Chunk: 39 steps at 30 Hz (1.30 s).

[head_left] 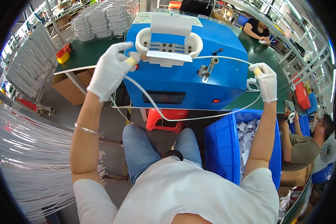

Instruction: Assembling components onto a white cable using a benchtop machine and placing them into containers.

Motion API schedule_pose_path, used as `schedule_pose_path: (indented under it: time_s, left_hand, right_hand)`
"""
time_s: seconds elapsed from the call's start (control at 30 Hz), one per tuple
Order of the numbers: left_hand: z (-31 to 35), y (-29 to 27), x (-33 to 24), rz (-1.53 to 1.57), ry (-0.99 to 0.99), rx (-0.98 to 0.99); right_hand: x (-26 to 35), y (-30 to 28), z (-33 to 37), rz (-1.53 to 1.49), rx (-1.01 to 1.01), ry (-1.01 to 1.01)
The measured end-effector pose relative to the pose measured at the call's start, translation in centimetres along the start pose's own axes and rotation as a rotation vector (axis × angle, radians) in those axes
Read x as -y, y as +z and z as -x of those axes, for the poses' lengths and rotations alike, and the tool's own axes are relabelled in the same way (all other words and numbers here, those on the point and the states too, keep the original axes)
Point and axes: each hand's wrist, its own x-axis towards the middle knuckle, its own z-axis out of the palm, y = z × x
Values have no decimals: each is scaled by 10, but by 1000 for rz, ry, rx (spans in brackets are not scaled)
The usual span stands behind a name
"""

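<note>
A white cable [222,57] runs from the white winding fixture [196,44] on the blue machine [227,80] to my right hand [265,83]. This gloved hand, with a yellow finger cover, is closed on the cable at the machine's right side. Below it the cable sags in a long loop across the machine's front and rises toward my left hand [114,67]. My left hand, also gloved, is at the fixture's left end with thumb and a yellow-covered finger together; what they pinch is hidden. A white paper flap [170,58] lies across the fixture's front.
A blue bin [222,149] of white pieces stands at my right, near a red stool [164,118]. Bundled white cables [33,156] hang at my left. Stacked clear trays [100,22] and yellow tape [63,56] are on the green table [78,56]. Two people work at right.
</note>
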Motion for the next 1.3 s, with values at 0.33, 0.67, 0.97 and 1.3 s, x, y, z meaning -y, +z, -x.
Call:
schedule_pose_path:
  time_s: [0.33,0.67,0.97,1.3]
  left_hand:
    - [105,-47,-6,-5,-258,697]
    - [143,93,79,277,-341,964]
    - [152,138,105,376,-470,873]
    - [171,127,150,149,-493,752]
  right_hand:
    - [-35,-48,26,65,-32,236]
    - [-22,-35,32,-135,59,327]
    - [16,3,33,-203,226,328]
    - [29,19,26,-360,221,245]
